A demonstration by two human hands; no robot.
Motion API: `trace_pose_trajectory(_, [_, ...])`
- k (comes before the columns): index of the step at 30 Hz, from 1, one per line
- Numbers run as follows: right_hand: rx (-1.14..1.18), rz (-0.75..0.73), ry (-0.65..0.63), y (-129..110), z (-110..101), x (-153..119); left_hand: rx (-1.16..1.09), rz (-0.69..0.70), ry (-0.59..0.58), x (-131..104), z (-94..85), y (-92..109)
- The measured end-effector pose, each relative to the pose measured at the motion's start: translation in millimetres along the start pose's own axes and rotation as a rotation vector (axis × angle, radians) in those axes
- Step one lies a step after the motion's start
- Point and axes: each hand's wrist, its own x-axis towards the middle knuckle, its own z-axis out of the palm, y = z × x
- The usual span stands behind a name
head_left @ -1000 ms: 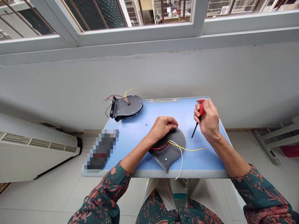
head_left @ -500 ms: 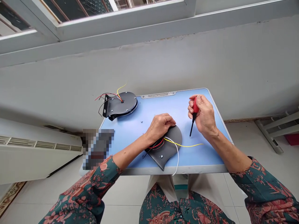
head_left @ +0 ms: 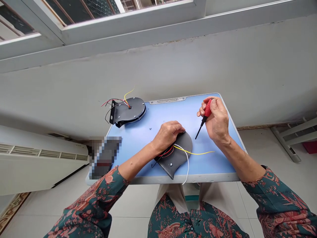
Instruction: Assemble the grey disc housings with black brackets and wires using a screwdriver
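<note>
A dark rounded plate (head_left: 182, 153) with red, black, white and yellow wires lies near the front edge of the blue table. My left hand (head_left: 168, 134) rests on its upper left part, fingertips pinched together at the far rim by a small screw; whatever is between them is too small to make out. To the right, my right hand (head_left: 215, 117) is wrapped round the red handle of a screwdriver (head_left: 208, 108). The screwdriver's black shaft points down and left, its tip in the air apart from the plate.
A second dark rounded unit (head_left: 131, 110) with wires and a slotted bracket sits at the table's back left. A small screw (head_left: 150, 128) lies mid-table. A blurred dark object (head_left: 106, 157) is at the left edge. Behind the blue table (head_left: 215, 168) stands a wall.
My right hand has tilted the screwdriver, and its tip has swung left and slightly up, closer to the plate. My left hand has stayed almost in place on the plate.
</note>
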Motion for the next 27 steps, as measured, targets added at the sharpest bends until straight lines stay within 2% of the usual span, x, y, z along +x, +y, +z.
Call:
trace_pose_trajectory(6, [-0.007, 0.0, -0.03, 0.4, -0.7, 0.3, 0.12, 0.085, -0.009, -0.3, -0.3, -0.7])
trace_pose_trajectory(9, [0.0, 0.02, -0.038, 0.9, -0.6, -0.2, 0.109, 0.075, -0.018, 0.6, -1.1, 0.1])
trace_pose_trajectory(18, [-0.017, 0.027, -0.046, 0.4, -1.8, -1.7, -0.05, -0.103, -0.035, 2.6, -0.9, 3.8])
trace_pose_trajectory(27, [-0.015, 0.04, -0.077, -1.7, 0.1, -3.2, -0.044, -0.215, -0.067, 8.5, -2.0, 4.4])
